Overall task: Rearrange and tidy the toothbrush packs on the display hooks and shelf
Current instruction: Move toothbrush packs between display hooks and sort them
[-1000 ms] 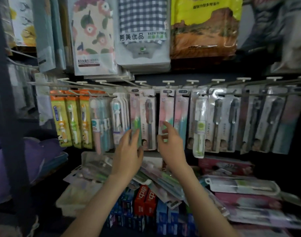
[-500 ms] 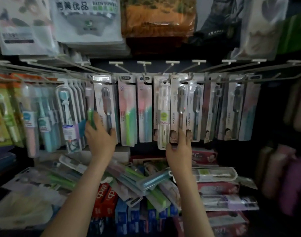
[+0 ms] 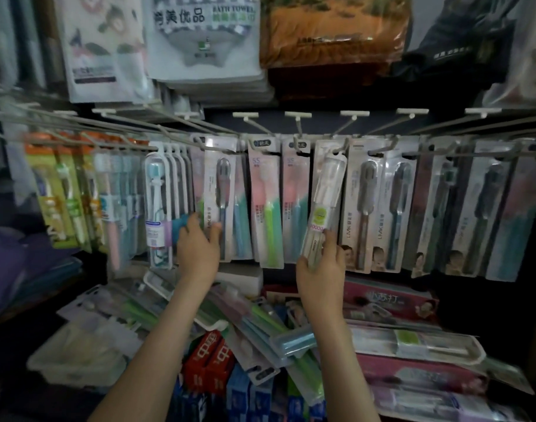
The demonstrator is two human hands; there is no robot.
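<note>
Several toothbrush packs hang from white wire hooks (image 3: pixel 297 129) in a row across the display. My left hand (image 3: pixel 198 248) grips the lower part of a pack with a grey toothbrush (image 3: pixel 222 190), thumb on its front. My right hand (image 3: pixel 321 266) holds the bottom of a clear toothbrush case with a green label (image 3: pixel 323 196), which hangs tilted from its hook. Pink-and-teal packs (image 3: pixel 265 202) hang between the two. More toothbrush packs (image 3: pixel 260 336) lie in a loose heap on the shelf below.
Bagged towels (image 3: pixel 204 41) hang above the hooks. Red and blue toothpaste boxes (image 3: pixel 211 363) stand at the shelf front, pink boxes (image 3: pixel 388 303) lie at right. A pale tray (image 3: pixel 74 360) sits lower left. Purple fabric (image 3: pixel 7 269) is at far left.
The view has swung right and closer. My right hand has shifted from the pink packs to the clear case and taken hold of it. My left hand stays on the grey-brush pack.
</note>
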